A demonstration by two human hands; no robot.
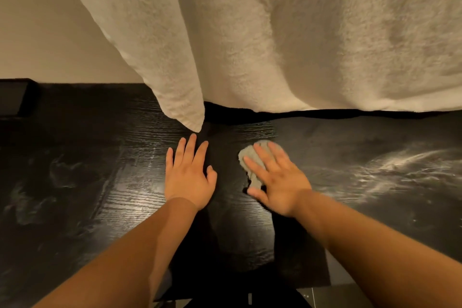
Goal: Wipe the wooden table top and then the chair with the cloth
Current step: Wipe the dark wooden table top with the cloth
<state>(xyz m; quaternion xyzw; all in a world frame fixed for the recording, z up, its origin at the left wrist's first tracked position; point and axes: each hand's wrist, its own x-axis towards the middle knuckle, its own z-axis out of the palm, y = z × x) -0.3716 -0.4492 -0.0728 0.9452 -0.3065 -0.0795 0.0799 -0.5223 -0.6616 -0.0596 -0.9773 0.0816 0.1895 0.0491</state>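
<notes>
Near the table's (75,157) far edge, mid-width, the right hand (277,180) lies flat, fingers spread, pressing a crumpled grey cloth (254,177) onto black, grained wood. The left hand (188,172), fingers straight, rests just beside. White smears (400,167) streak the right side; a fluffy towel (300,32) overhangs the far edge.

- You'll find no text, label, brand, number or sign that can be read anywhere in your head view.
- The dark surface (325,297) at the bottom edge shows you a few tiny pale marks, too small and blurred to tell whether they are letters or numbers.
</notes>
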